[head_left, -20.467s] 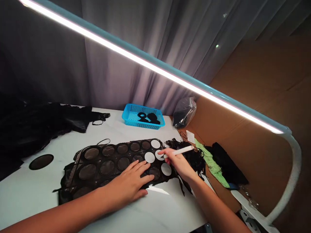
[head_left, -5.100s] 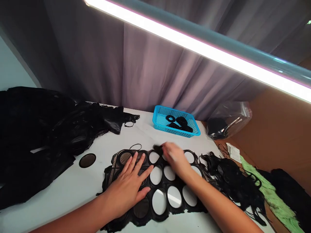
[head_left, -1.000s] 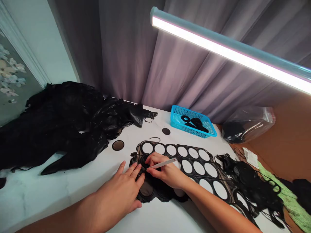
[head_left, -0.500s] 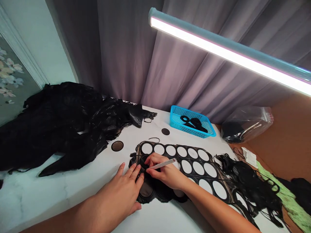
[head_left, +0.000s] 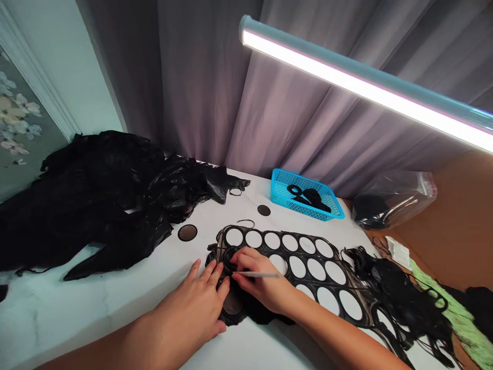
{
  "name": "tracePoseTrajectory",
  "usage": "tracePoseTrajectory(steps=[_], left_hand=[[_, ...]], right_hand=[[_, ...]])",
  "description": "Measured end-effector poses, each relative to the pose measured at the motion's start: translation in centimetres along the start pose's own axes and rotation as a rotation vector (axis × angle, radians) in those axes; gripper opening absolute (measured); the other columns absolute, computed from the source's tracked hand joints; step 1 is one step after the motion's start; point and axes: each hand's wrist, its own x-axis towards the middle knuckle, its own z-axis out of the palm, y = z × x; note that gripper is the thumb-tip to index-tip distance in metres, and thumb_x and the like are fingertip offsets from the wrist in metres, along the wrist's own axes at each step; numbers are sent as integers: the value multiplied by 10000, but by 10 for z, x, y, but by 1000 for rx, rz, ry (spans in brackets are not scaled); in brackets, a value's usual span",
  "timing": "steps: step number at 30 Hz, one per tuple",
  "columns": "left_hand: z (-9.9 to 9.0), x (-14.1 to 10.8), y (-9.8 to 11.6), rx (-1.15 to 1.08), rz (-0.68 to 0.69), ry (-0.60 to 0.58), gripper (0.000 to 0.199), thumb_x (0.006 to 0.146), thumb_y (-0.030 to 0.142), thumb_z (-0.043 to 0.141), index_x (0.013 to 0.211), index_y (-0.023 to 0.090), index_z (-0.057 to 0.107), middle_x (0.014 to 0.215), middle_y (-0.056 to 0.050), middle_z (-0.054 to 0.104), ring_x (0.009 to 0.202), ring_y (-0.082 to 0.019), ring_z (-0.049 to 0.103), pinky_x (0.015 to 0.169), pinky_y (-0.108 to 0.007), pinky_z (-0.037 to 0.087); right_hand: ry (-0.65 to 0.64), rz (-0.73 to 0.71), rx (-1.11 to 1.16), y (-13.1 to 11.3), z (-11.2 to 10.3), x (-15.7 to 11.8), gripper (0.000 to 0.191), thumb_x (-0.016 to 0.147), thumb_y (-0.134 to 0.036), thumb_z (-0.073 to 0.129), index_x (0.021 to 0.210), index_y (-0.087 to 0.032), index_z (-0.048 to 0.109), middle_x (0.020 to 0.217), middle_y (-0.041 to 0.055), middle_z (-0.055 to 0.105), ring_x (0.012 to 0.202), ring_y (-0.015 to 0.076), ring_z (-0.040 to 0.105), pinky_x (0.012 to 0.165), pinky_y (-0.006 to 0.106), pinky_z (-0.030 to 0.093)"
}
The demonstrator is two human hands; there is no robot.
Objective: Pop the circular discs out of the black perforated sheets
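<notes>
Pinching a blurred, seemingly pen-like tool [head_left: 265,275], right hand [head_left: 265,289] curled; left hand [head_left: 196,300] spread, touching the black sheet [head_left: 288,255]

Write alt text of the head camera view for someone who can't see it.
The right hand holds a thin pale tool at a black sheet with rows of mostly white circles; the left hand rests at the sheet's left end. Beyond them on the white table are a blue basket and, to the left, a black heap.
</notes>
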Motion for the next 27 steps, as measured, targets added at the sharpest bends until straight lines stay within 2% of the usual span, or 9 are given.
tracePoseTrajectory(steps=[4, 6, 9, 11, 13, 15, 18, 22, 27], left_hand=[[5, 0, 1, 41, 6, -4, 654, 839, 486, 700, 1337, 76, 594, 1363, -286, 538, 1302, -411, 503, 1062, -593, 405], [6, -2, 1, 85, 26, 20, 624, 867, 468, 673, 1342, 72, 588, 1365, -289, 537, 1305, -409, 502, 1060, -595, 406], [4, -3, -1, 99, 34, 45, 593, 871, 438, 674, 1342, 89, 589, 1360, -269, 560, 1297, -404, 514, 1041, -592, 429], [3, 1, -2, 74, 18, 74, 525, 852, 423, 699, 1273, 113, 644, 1321, -240, 610, 1274, -402, 539, 1032, -595, 437], [5, 9, -1, 53, 3, 143, 398, 859, 395, 698, 1155, 129, 705, 1281, -215, 650, 1258, -385, 560, 1050, -578, 426], [10, 20, 2, 37, 24, 239, 384, 860, 364, 701, 1164, 130, 695, 1324, -207, 624, 1264, -360, 559, 1070, -531, 421], [25, 33, 6, -2, 114, 340, 647, 819, 399, 741, 1379, 140, 545, 1471, -206, 483, 1326, -356, 497, 1078, -489, 421], [41, 34, 3, -47, 113, 291, 727, 806, 472, 739, 1444, 239, 480, 1528, -172, 413, 1395, -389, 392, 1098, -556, 364], [38, 29, -4, -90, 95, 186, 752, 799, 502, 737, 1467, 328, 440, 1551, -141, 392, 1428, -420, 309, 1105, -606, 315]], right_hand=[[12, -90, -301, 3, 6, 2, 128, 966, -134, 476, 880, -201, 544, 1031, 93, 624, 938, 220, 545, 840, 354, 470], [143, -6, -292, 17, -7, 9, 142, 966, -139, 453, 875, -203, 542, 937, 71, 625, 853, 206, 551, 776, 328, 464], [441, 216, -188, 42, -42, 15, 113, 965, -200, 460, 892, -200, 546, 821, 31, 606, 724, 178, 543, 683, 292, 430], [500, 284, -132, 49, -60, 10, 121, 968, -255, 479, 890, -202, 554, 839, 28, 622, 718, 171, 549, 671, 284, 415], [426, 276, -75, 46, -65, 0, 129, 967, -267, 490, 884, -205, 567, 866, 26, 639, 736, 166, 561, 675, 276, 411], [271, 252, -18, 36, -58, -12, 101, 961, -240, 502, 916, -213, 587, 858, 12, 638, 735, 155, 559, 662, 262, 404], [90, 234, 54, 22, -43, -24, 83, 954, -195, 516, 946, -224, 594, 845, -7, 624, 722, 139, 536, 645, 248, 392], [65, 202, 161, 22, -39, -27, 155, 947, -179, 539, 796, -208, 523, 959, 11, 633, 814, 141, 552, 708, 255, 408], [17, 189, 227, 26, -45, -25, 253, 929, -173, 583, 708, -199, 464, 1003, 13, 620, 877, 142, 567, 744, 253, 422]])
